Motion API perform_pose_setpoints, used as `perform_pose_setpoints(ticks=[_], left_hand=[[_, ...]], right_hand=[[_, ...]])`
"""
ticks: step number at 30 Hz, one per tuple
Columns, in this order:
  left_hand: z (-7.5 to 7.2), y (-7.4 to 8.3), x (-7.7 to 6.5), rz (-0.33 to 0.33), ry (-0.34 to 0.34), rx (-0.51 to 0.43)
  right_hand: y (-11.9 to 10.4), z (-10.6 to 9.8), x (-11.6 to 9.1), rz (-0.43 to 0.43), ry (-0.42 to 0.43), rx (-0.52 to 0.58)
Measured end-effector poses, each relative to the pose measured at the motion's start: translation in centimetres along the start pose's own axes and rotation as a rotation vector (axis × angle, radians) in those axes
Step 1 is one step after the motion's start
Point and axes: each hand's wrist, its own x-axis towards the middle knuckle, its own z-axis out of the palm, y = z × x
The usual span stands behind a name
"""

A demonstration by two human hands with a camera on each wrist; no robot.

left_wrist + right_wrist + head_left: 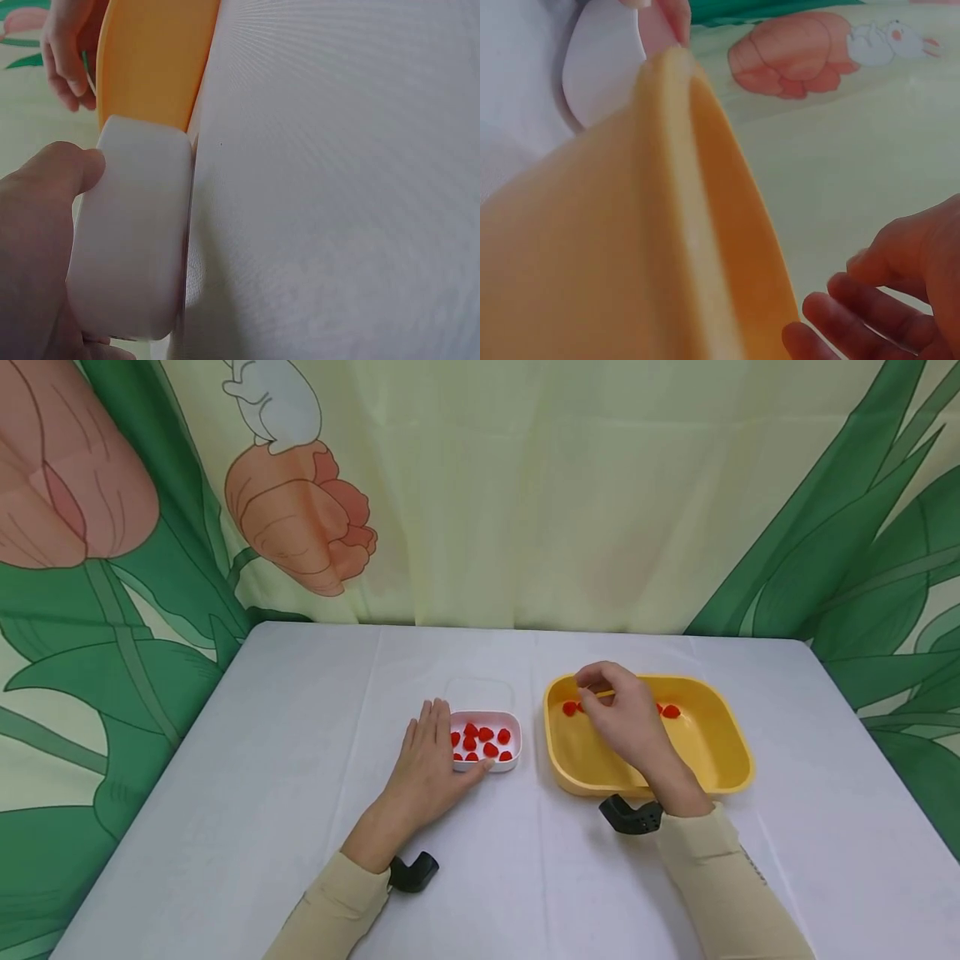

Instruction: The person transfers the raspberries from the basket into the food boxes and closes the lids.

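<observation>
A small white box [507, 766] with a pink rim holds several small red berry-shaped pieces [491, 749]. My left hand [435, 768] lies against its left side, fingers straight, while the thumb [91, 169] touches the near rim. To the right, a yellow tub [723, 752] has more red pieces [671, 712] along its far side. My right hand [626, 714] is over the tub, reaching across from the near rim. Its fingers [840, 315] are loosely curled with thumb and forefinger near each other; nothing shows between them. The hand covers part of the row of red pieces.
A clear lid [480, 692] extends behind the white box. The white-covered table [225, 827] ends at a printed curtain [480, 510] at the back. A black wrist camera [632, 816] sits on the right wrist, close to the tub's near rim.
</observation>
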Motion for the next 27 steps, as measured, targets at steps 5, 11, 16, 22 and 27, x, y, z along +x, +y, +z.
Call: perform_pose_setpoints(ticks=[5,11,16,22,27], left_hand=[[0.0,0.0,0.1,0.003,-0.012,-0.008],[-0.1,-0.1,0.1,-0.002,0.000,-0.011],[0.0,-0.1,0.1,-0.003,-0.010,-0.020],[0.0,-0.1,0.1,-0.002,-0.004,-0.025],[0.0,-0.1,0.1,-0.003,-0.014,-0.025]], right_hand=[[0.8,-0.2,0.0,0.019,0.018,-0.022],[1.6,-0.1,0.4,0.024,0.028,-0.053],[1.9,0.0,0.4,0.069,0.005,-0.066],[2.4,0.2,0.6,0.092,-0.026,-0.079],[2.8,0.4,0.7,0.099,-0.057,-0.108]])
